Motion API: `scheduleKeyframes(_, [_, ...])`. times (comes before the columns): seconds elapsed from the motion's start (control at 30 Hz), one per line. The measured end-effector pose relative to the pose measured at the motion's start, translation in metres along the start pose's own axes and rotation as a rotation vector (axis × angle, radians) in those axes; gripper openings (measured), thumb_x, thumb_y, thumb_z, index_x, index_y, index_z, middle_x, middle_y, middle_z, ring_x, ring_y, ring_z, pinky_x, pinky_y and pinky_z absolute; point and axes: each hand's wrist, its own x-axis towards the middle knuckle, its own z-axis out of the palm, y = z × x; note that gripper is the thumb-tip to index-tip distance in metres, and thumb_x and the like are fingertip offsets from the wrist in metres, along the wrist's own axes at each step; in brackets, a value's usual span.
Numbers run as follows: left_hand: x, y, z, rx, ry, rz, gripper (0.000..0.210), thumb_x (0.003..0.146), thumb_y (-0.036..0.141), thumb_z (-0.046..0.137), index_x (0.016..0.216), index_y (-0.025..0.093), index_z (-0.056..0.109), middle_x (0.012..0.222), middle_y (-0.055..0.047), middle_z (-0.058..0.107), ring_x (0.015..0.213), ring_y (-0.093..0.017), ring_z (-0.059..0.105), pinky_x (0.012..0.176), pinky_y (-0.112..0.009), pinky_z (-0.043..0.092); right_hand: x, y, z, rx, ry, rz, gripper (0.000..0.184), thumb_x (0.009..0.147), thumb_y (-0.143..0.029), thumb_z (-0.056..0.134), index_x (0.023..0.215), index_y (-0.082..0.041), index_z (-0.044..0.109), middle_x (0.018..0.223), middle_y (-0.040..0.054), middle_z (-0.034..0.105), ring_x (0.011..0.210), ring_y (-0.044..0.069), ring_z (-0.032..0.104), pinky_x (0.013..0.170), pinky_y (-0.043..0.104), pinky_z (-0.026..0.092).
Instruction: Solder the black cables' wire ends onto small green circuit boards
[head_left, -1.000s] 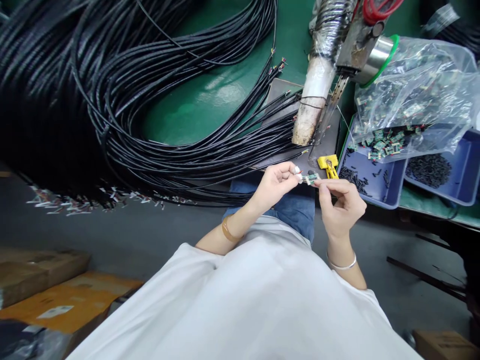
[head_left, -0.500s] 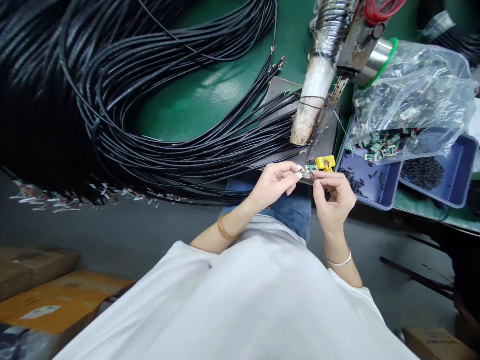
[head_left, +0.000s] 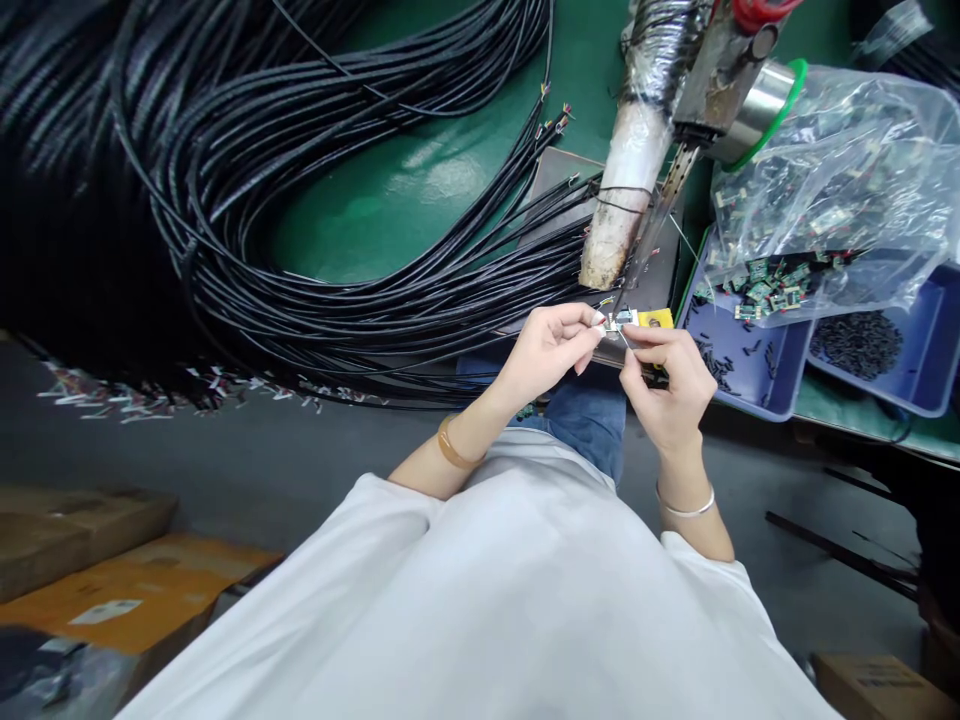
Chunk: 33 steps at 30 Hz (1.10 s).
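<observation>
The left hand (head_left: pixel 553 348), fingertips clamped on the small, flat green-and-white circuit board (head_left: pixel 613 324) just left of the yellow plastic block (head_left: pixel 657 319), should brace it while the right hand (head_left: pixel 670 374), just nearer than that block, steadies the thin white wire (head_left: pixel 623 339) it pinches.

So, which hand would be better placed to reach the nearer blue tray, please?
Probably the right hand: it is close to that blue tray; the left hand is farther, near the black cables.

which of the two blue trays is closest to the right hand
The left tray in view, nearest the right hand, with scattered black pieces; the other tray, farther right, holds a denser pile.
</observation>
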Motion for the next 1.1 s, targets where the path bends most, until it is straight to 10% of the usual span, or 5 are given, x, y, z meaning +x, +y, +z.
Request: scheduleKeyframes(1.1, [0.001, 0.01, 0.001, 0.035, 0.04, -0.026, 0.021, 0.083, 0.034, 0.071, 0.079, 0.014, 0.063, 0.048, 0.004, 0.057, 0.04, -0.004, 0.044, 0.045, -0.018, 0.032, 0.01, 0.007, -0.005, -0.084, -0.099, -0.176, 0.021, 0.082, -0.007, 0.066, 0.088, -0.025, 0.057, 0.113, 0.0047, 0.075, 0.092, 0.018, 0.073, 0.073, 0.029, 0.06])
